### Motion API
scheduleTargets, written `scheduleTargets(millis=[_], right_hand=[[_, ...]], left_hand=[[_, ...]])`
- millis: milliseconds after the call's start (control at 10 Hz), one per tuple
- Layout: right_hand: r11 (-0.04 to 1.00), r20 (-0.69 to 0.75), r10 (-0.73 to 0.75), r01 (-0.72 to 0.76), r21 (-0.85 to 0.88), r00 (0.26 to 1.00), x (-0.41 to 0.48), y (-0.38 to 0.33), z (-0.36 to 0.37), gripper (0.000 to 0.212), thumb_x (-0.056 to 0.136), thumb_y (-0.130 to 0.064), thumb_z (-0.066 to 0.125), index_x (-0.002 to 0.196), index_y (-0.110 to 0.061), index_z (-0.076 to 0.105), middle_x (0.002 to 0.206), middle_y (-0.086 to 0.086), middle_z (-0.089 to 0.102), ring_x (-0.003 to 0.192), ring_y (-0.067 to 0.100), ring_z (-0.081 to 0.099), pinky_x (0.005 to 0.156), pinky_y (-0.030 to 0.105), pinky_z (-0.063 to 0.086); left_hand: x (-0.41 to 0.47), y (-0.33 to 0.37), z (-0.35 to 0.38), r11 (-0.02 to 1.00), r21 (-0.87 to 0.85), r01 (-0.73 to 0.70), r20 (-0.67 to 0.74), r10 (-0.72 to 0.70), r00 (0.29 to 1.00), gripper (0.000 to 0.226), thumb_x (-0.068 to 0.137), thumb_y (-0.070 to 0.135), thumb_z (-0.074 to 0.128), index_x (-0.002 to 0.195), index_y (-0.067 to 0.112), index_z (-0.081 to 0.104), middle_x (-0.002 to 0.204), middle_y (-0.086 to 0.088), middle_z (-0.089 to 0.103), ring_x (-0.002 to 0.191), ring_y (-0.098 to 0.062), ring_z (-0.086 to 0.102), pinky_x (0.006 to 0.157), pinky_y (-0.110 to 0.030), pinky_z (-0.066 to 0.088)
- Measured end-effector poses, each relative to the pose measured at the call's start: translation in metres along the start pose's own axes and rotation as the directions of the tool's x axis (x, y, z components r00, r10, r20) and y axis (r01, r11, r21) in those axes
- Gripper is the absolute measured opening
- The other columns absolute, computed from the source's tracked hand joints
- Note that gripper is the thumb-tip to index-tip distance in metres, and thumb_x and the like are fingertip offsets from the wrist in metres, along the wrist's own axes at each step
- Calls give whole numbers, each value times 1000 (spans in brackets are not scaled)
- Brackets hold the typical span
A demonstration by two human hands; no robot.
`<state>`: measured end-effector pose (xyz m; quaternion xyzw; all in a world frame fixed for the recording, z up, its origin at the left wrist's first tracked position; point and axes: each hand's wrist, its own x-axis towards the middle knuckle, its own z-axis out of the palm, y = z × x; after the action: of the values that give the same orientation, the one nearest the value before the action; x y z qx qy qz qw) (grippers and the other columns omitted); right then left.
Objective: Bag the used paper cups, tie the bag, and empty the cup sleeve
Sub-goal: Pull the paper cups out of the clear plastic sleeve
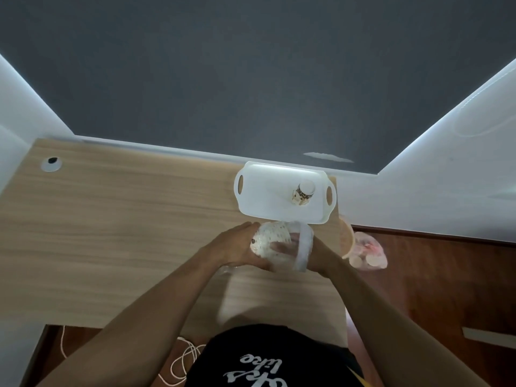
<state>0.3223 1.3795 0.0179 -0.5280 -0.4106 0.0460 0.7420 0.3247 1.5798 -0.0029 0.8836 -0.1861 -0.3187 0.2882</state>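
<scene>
White tray (259, 196), brown-patterned cup (302, 194), light wood table (111, 219).

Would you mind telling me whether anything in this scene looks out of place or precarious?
Two things stand out. A clear bag of cups lies on the floor to the right of the desk. The white tray, with one paper cup upright on it, sits right at the desk's far right corner. Nothing looks spilled.

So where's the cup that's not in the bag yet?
In the head view, the paper cup stands on the white tray at the desk's far right edge, just beyond the hands holding the clear bag.
</scene>
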Motion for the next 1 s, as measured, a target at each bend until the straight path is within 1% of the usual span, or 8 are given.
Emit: scheduleTargets(millis=[100, 200, 400, 500, 700, 800, 900, 1000], right_hand=[[671, -97, 648, -627, -396, 755, -13, -33, -2, 47, 88, -53, 86, 112, -13, 80, 73, -22, 78, 77, -3, 76, 82, 35, 61], [336, -321, 833, -873, -354, 451, -47, -37, -14, 41, 90, -26, 93, 126, -17, 77, 86, -24, 79, 85, -5, 73, 94, 25, 62], [273, -356, 842, -890, -366, 405, -50, -29, -37, 38, 81, -51, 94, 115, -41, 80, 113, -16, 80, 107, 5, 76, 94, 27, 61], [194, -448, 784, -856, -478, 429, -78, -9, -60, 71, 89, -53, 87, 147, -32, 53, 142, -2, 66, 127, 19, 68, 109, 48, 59], [139, -519, 751, -866, -480, 408, -38, -55, -49, 43, 105, -20, 74, 112, -61, 67, 165, -1, 40, 147, 19, 45, 116, 27, 41], [114, -568, 736, -894, -434, 369, -47, -51, -57, 27, 104, -16, 70, 126, -25, 81, 172, -7, 37, 150, 16, 50, 91, 9, 41], [189, -640, 699, -946, -263, 318, -41, -64, -63, 49, 88, -65, 80, 128, -38, 79, 155, -30, 55, 135, 9, 62, 102, 17, 46], [325, -656, 693, -942, -87, 299, -38, -82, -80, 39, 88, -61, 83, 121, -41, 81, 128, -20, 77, 124, 21, 72, 113, 54, 55]], left_hand=[[-3, 4, 0, 999, -43, -4, -46, 3, 999, 89, 58, 93, 81, 135, 56, 57, 117, 26, 69, 108, -6, 67, 93, -39, 58], [-5, 2, -4, 988, -153, 28, -10, -30, 1000, 80, 68, 80, 86, 139, 55, 61, 125, 27, 73, 114, -5, 70, 100, -33, 57], [-8, -4, -14, 971, -222, 83, 46, -75, 996, 94, 73, 80, 85, 156, 50, 51, 146, 20, 65, 132, -8, 61, 108, -29, 48], [-7, -5, -18, 970, -226, 95, 22, -92, 995, 98, 69, 83, 86, 155, 54, 50, 150, 25, 64, 136, -4, 60, 116, -32, 48], [-3, -19, -18, 968, -143, 208, -42, -216, 976, 112, 58, 87, 85, 157, 48, 49, 148, 16, 68, 132, -14, 65, 112, -43, 55], [1, -22, -18, 956, -108, 272, -78, -281, 956, 110, 61, 82, 86, 157, 39, 51, 134, 8, 74, 118, -21, 70, 100, -41, 59], [-1, -35, -21, 916, -86, 391, -124, -399, 908, 117, 62, 85, 82, 160, 32, 48, 136, 0, 75, 120, -28, 71, 93, -40, 60], [-7, -51, -26, 860, -122, 495, -142, -509, 849, 115, 65, 84, 82, 159, 25, 51, 140, -5, 73, 126, -32, 70, 101, -39, 58]])
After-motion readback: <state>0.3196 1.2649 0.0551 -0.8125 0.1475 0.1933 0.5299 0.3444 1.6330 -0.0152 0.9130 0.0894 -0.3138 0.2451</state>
